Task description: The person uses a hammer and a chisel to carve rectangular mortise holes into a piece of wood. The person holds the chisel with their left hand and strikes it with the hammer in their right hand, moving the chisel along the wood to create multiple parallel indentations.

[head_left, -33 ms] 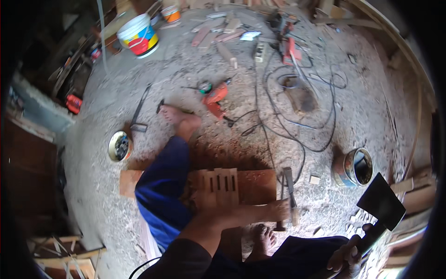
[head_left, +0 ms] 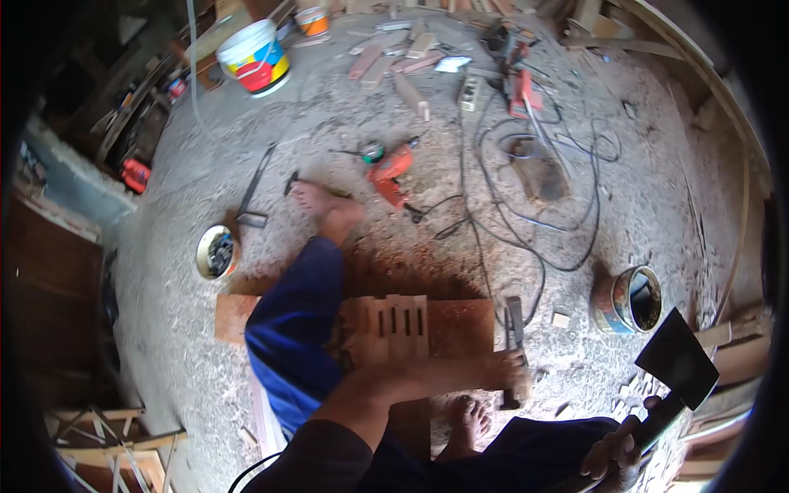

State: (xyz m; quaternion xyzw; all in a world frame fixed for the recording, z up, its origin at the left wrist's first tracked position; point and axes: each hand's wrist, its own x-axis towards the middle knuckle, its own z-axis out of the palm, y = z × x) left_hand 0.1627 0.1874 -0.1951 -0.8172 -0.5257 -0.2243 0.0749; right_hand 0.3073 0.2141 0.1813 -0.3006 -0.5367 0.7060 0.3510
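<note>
My left hand (head_left: 505, 370) reaches across to long metal chisels (head_left: 514, 316) beside the board, its fingers closed on a handle there, slightly blurred. At the lower right, my right hand (head_left: 612, 452) grips the handle of a dark, broad-bladed hatchet (head_left: 675, 357), held up. A slotted wooden piece (head_left: 370, 320) rests on a reddish-brown board (head_left: 460, 316) across the middle, partly hidden by my left leg (head_left: 292, 329) in blue trousers and by my forearm. My bare foot (head_left: 325, 201) lies beyond the board.
A red drill (head_left: 386, 177), a hacksaw (head_left: 255, 193) and tangled cables (head_left: 567, 263) lie on the gritty floor (head_left: 164, 263). Tins stand left (head_left: 217, 251) and right (head_left: 612, 308). Further back are buckets (head_left: 253, 57), wood offcuts (head_left: 386, 62), a power strip (head_left: 470, 92) and another red tool (head_left: 522, 90).
My left hand has moved slightly right onto the chisel handle. The whole view has shifted a little. My right hand still holds the hatchet.
</note>
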